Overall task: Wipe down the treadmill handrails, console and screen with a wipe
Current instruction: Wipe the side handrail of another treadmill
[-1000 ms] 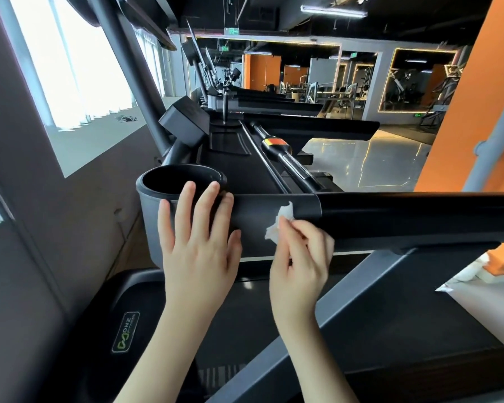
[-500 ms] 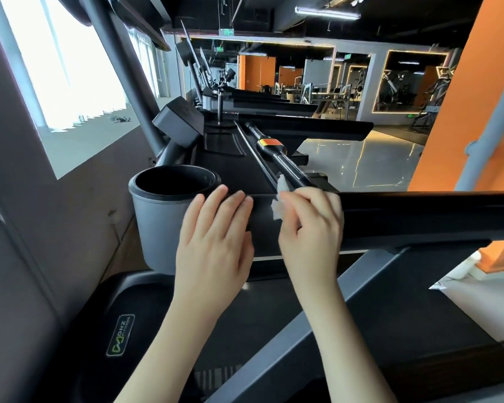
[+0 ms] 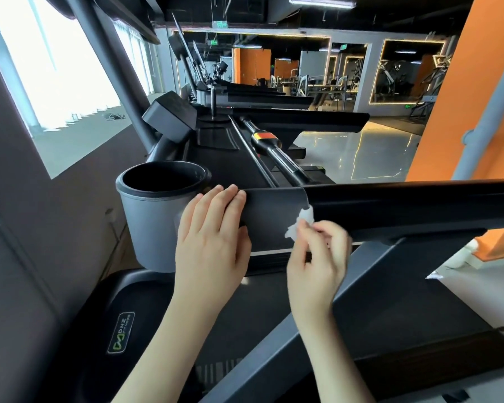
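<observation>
Handrail: the long black treadmill handrail [image 3: 405, 205] runs sideways across our view, from about the middle out past the right edge.
Console panel: the matte black console side panel [image 3: 271, 216] meets the rail's left end at a curved seam.
Cup holder: a round grey plastic cup holder [image 3: 146, 228] sits just left of that panel.
Left hand: our left hand [image 3: 213, 245] lies flat on the panel's left end, fingers straight and together, tips at the top edge, holding nothing.
Right hand: our right hand [image 3: 317, 257] is curled up just under the rail, fingertips pinching the wipe.
Wipe: the small crumpled white wipe [image 3: 298, 226] is pressed right on the seam, poking out up and left of the right hand.
Next move, we reckon: the rest of the rail stretches rightward from the wipe along its long axis, so the right hand is the nearer one and a sideways sweep to the right looks like the call. The left hand is way over by the cup holder.
</observation>
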`<state>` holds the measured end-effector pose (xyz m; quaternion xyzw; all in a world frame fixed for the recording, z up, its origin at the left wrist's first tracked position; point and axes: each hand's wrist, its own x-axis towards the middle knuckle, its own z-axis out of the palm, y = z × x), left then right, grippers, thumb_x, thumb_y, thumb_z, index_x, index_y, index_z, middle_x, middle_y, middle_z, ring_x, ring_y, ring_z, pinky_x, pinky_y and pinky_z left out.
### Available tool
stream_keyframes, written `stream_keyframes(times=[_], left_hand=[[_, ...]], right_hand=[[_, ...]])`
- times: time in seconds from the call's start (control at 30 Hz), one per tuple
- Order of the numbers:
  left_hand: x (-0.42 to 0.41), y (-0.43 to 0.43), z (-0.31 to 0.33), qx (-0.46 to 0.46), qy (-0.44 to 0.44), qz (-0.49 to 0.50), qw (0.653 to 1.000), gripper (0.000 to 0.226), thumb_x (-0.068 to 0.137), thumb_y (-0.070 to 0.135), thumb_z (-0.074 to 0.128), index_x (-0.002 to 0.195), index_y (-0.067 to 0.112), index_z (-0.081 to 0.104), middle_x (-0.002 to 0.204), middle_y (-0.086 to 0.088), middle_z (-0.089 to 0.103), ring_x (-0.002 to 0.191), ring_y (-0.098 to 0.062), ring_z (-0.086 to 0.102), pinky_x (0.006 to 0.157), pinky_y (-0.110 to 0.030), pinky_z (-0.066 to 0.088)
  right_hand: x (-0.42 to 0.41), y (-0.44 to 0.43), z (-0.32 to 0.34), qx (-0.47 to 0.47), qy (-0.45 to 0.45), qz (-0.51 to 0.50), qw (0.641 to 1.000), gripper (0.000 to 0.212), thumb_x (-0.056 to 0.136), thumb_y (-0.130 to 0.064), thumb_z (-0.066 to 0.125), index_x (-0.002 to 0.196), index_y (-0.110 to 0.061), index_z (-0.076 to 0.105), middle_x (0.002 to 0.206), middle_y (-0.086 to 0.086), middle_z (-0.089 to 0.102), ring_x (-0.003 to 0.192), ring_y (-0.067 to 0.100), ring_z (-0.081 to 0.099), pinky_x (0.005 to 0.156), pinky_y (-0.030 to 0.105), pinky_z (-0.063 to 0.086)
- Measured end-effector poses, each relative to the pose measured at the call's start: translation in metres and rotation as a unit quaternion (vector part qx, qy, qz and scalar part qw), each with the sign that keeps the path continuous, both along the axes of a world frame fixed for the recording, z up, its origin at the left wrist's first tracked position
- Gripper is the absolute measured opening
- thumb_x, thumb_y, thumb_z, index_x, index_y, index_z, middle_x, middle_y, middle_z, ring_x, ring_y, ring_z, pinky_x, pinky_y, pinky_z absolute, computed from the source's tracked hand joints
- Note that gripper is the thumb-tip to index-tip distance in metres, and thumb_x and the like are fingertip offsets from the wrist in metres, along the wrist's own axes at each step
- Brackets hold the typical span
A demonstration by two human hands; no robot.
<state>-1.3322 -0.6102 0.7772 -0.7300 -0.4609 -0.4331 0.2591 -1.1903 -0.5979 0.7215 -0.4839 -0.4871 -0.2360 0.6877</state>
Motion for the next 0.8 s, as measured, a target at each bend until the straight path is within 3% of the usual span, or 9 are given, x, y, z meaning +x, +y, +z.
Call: stream_keyframes(times=[0.1, 0.3, 0.43, 0.53, 0.7, 0.8], left_hand=[[0.002, 0.0, -0.001, 0.001, -0.007, 0.002, 1.0, 0.045, 0.08, 0.009, 0.058, 0.125, 0.0, 0.059, 0.128, -0.014, 0.059, 0.124, -0.032, 0.051, 0.111, -0.041, 0.029], [0.003, 0.0, -0.002, 0.005, -0.008, 0.008, 1.0, 0.045, 0.081, 0.01, 0.058, 0.124, 0.0, 0.059, 0.128, -0.014, 0.059, 0.123, -0.032, 0.05, 0.112, -0.04, 0.027], [0.006, -0.001, -0.002, 0.005, -0.005, 0.02, 1.0, 0.046, 0.08, 0.011, 0.059, 0.125, 0.0, 0.059, 0.127, -0.015, 0.059, 0.123, -0.033, 0.05, 0.11, -0.043, 0.031], [0.008, -0.001, -0.001, 0.005, 0.008, 0.037, 0.999, 0.047, 0.083, 0.015, 0.059, 0.128, 0.003, 0.059, 0.125, -0.015, 0.059, 0.121, -0.034, 0.05, 0.108, -0.044, 0.032], [0.012, -0.002, 0.0, 0.012, 0.018, 0.069, 0.997, 0.045, 0.088, 0.024, 0.056, 0.129, 0.007, 0.058, 0.121, -0.016, 0.059, 0.117, -0.034, 0.05, 0.103, -0.045, 0.035], [0.015, 0.001, 0.004, 0.015, 0.035, 0.075, 0.996, 0.044, 0.088, 0.029, 0.055, 0.128, 0.01, 0.06, 0.116, -0.016, 0.059, 0.113, -0.033, 0.048, 0.099, -0.044, 0.035]], right_hand=[[-0.018, -0.004, -0.017, -0.01, -0.012, 0.03, 0.999, 0.015, 0.087, 0.009, 0.062, 0.091, 0.002, 0.074, 0.092, 0.014, 0.061, 0.081, 0.027, 0.055, 0.073, 0.03, 0.048], [0.007, 0.008, 0.0, 0.03, 0.002, 0.011, 0.999, 0.02, 0.082, 0.018, 0.062, 0.089, 0.003, 0.074, 0.097, 0.008, 0.056, 0.08, 0.028, 0.052, 0.076, 0.02, 0.042], [-0.009, 0.005, -0.016, 0.015, 0.027, 0.036, 0.999, 0.019, 0.083, 0.015, 0.063, 0.093, 0.003, 0.074, 0.098, 0.007, 0.057, 0.082, 0.025, 0.052, 0.067, 0.031, 0.047], [-0.007, 0.005, -0.001, 0.026, -0.006, 0.052, 0.998, 0.022, 0.082, 0.016, 0.064, 0.095, 0.002, 0.074, 0.095, 0.01, 0.062, 0.085, 0.023, 0.053, 0.072, 0.031, 0.049], [0.016, 0.011, 0.047, 0.013, 0.031, 0.005, 0.999, 0.022, 0.089, 0.008, 0.055, 0.094, -0.001, 0.075, 0.091, 0.011, 0.065, 0.086, 0.023, 0.048, 0.084, 0.014, 0.037], [0.01, 0.009, 0.044, -0.005, 0.017, 0.004, 1.0, 0.025, 0.086, 0.009, 0.053, 0.096, -0.002, 0.074, 0.094, 0.009, 0.065, 0.089, 0.024, 0.048, 0.081, 0.024, 0.044]])
